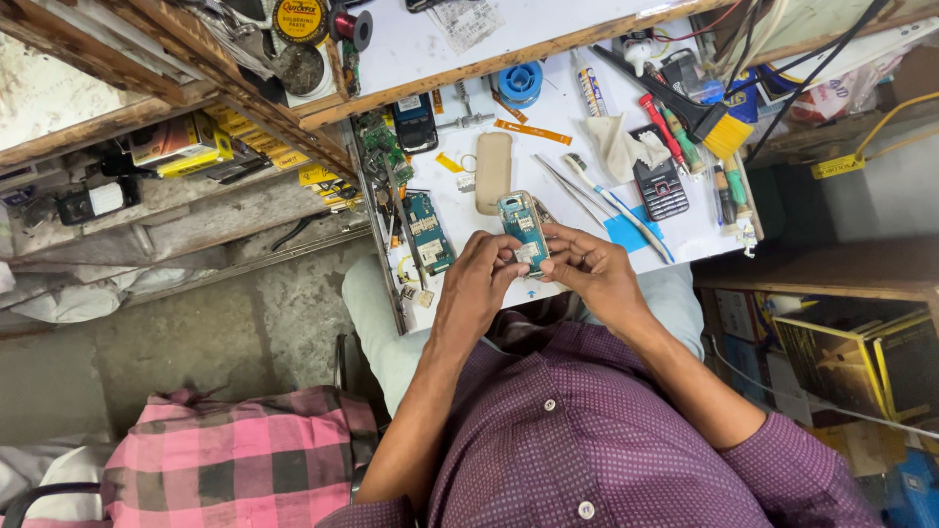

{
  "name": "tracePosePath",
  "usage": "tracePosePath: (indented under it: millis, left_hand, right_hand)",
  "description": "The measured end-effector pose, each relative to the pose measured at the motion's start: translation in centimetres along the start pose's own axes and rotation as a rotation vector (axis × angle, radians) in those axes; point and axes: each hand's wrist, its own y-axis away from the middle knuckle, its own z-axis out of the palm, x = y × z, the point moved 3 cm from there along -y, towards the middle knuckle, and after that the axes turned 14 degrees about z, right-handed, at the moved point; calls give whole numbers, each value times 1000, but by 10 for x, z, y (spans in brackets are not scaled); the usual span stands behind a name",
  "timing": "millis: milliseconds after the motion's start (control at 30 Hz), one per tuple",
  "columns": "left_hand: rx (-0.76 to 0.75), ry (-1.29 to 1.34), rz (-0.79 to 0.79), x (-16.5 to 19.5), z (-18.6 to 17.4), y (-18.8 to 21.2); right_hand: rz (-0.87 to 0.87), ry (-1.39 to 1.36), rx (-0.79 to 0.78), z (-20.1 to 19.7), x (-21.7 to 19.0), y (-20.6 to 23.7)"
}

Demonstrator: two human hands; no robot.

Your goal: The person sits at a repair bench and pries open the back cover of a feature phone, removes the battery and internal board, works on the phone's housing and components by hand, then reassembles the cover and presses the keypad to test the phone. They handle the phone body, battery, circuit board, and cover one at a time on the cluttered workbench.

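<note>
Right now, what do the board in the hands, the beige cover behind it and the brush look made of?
Board: teal laminate circuit board with small metal parts, held by left hand and right hand. Beige cover: likely moulded plastic, smooth, matte. Brush: dark handle, probably plastic; yellow bristles, apparently synthetic.

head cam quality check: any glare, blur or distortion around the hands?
Head view: lighting even and bright, the white bench top near washed out; left hand and right hand sharp on the teal circuit board, soft shadow beneath; wide-angle bending shows on the wooden shelf edge; floor at left dimmer.
</note>
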Motion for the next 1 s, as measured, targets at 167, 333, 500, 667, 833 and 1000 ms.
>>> tracePosePath:
  millis: [167,333,500,667,833,1000]
  left_hand:
    - [-32,-9,10,-1,-2,-2]
    - [-13,-35,53,2,-2,0]
    - [80,-3,-18,2,0,0]
    - [164,20,-76,3,7,-1]
    - [207,64,-107,3,10,0]
    - [182,26,-108,2,12,1]
  right_hand:
    - [0,37,2,0,2,-1]
    - [11,8,7,1,2,-2]
    - [-17,-19,-21,1,3,-2]
    - [-57,-17,-16,3,5,-2]
    - [-48,44,33,4,5,-2]
    - [-26,138,95,5,3,0]
